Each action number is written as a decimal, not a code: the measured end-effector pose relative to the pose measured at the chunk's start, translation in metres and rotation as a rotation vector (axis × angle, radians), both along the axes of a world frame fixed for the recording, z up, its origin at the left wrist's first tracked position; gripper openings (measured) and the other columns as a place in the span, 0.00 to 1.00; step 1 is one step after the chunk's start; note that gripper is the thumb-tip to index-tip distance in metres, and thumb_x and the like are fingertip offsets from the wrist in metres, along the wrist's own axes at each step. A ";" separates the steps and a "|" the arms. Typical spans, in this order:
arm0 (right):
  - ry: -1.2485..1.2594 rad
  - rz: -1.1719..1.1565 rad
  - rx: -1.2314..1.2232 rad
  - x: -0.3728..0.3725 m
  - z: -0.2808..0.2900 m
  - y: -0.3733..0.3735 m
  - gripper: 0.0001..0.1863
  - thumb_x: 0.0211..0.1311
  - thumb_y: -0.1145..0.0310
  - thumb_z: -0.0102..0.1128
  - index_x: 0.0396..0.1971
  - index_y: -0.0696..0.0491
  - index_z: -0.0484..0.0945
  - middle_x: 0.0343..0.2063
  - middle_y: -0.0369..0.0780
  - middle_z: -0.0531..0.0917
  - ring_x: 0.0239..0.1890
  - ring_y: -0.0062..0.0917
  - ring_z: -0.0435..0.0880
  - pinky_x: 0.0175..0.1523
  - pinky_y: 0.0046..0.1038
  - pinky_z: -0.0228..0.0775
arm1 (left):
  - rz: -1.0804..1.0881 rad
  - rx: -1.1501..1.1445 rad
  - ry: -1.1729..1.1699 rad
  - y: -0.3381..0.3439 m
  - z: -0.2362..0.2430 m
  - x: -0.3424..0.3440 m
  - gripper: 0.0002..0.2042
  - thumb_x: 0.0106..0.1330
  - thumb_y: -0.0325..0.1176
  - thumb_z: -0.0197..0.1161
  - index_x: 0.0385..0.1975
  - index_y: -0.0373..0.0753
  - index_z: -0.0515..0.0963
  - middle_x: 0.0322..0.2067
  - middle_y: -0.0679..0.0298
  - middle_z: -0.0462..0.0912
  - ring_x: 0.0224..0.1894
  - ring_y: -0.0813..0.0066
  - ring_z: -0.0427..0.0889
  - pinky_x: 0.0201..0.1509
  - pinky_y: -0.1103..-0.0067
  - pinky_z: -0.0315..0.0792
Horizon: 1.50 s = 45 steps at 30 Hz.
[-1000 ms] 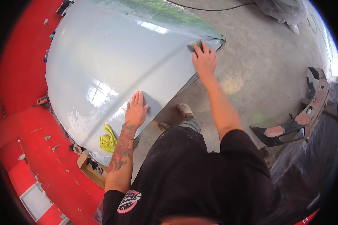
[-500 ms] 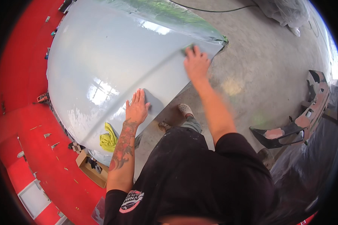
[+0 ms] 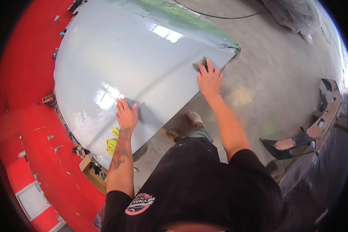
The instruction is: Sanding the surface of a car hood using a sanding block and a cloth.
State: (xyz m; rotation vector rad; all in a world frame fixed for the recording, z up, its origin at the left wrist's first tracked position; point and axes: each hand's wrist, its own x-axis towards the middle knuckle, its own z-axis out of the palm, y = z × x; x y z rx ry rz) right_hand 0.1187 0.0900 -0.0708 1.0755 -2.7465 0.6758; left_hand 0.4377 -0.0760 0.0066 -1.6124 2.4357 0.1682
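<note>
A wide, glossy light-grey car hood [image 3: 92, 65] spreads in front of me. My left hand [image 3: 127, 115] lies on it with fingers outstretched, next to a bright reflection, holding nothing. Near the right edge of the hood, my right hand [image 3: 210, 80] presses a small dark-green pad [image 3: 199, 64], perhaps a scuff or sanding pad, to the surface. Its underside is hidden under my fingers. A yellow-green cloth [image 3: 111, 146] rests on the hood beside my left forearm, which covers part of it.
Green-stained plastic sheeting [image 3: 181, 23] borders the hood's far side. A patchy black bumper [image 3: 303, 135] stands on the right, on the concrete floor [image 3: 255, 65]. An open cardboard box [image 3: 92, 176] sits at lower left near a red wall or floor surface [image 3: 31, 127]. A dark hose [image 3: 224, 17] crosses the far floor.
My right hand has drawn the pad nearer to me along the hood. My left hand has shifted left over the surface, and its forearm now covers more of the cloth.
</note>
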 end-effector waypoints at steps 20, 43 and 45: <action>0.102 -0.048 -0.017 -0.051 0.006 -0.016 0.26 0.56 0.61 0.66 0.57 0.37 0.77 0.59 0.35 0.75 0.50 0.40 0.75 0.51 0.43 0.71 | -0.501 0.041 0.017 0.003 -0.010 -0.064 0.36 0.74 0.49 0.51 0.74 0.33 0.49 0.76 0.52 0.47 0.78 0.55 0.46 0.77 0.59 0.47; 0.232 0.387 -0.089 0.123 0.004 -0.125 0.17 0.63 0.65 0.53 0.52 0.42 0.77 0.54 0.38 0.75 0.46 0.37 0.77 0.50 0.46 0.68 | 0.475 0.183 0.197 0.067 0.002 0.187 0.43 0.69 0.56 0.57 0.76 0.38 0.46 0.74 0.36 0.43 0.77 0.40 0.38 0.77 0.50 0.36; 0.154 0.479 -0.124 0.123 0.014 -0.120 0.17 0.63 0.66 0.53 0.52 0.42 0.77 0.54 0.38 0.74 0.47 0.37 0.76 0.51 0.46 0.68 | 0.408 0.168 0.293 0.056 0.002 0.181 0.44 0.68 0.57 0.58 0.76 0.38 0.46 0.73 0.34 0.43 0.77 0.41 0.39 0.77 0.51 0.36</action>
